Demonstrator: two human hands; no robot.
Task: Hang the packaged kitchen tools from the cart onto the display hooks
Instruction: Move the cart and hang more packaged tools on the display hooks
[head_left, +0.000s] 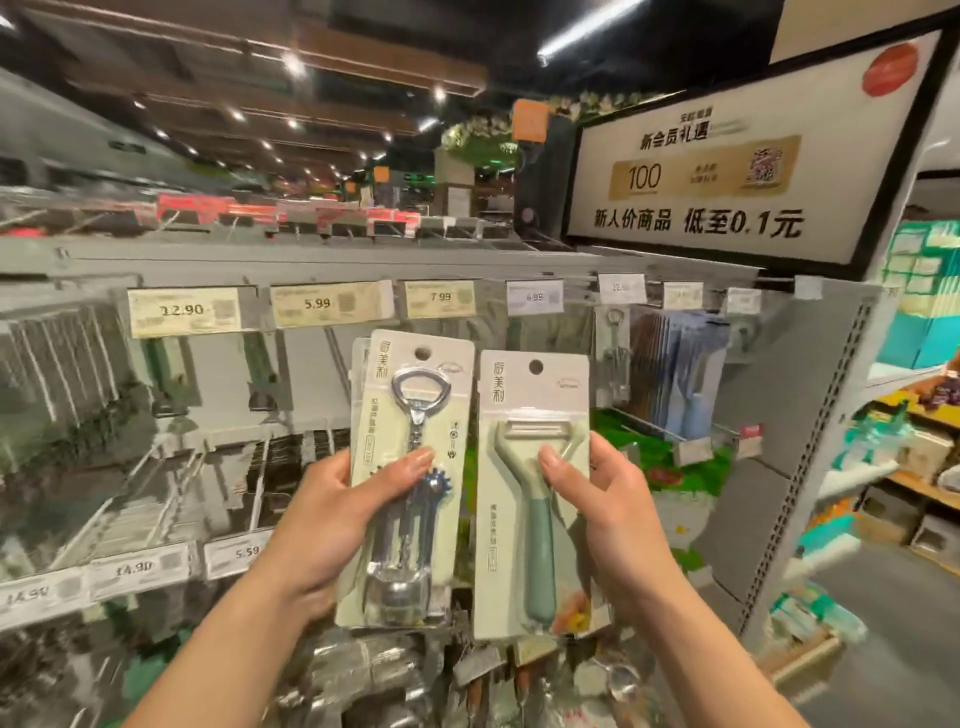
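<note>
Shelving (311, 254) backdrop; left hand (332, 514) around corkscrew (413, 397), right hand (610, 514) around peeler (540, 545)

Both bare forearms reach upward. The left hand (332, 519) grips the corkscrew package (415, 525), thumb across its front; the right hand (613, 519), just right of that package, pinches a peeler card (519, 519) the same way.

One head cam, wide-angle, faces fwd at hook rack (363, 260), close up.

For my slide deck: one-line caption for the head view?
Left hand holds a packaged corkscrew, right hand a packaged peeler, facing the display hooks.
</note>
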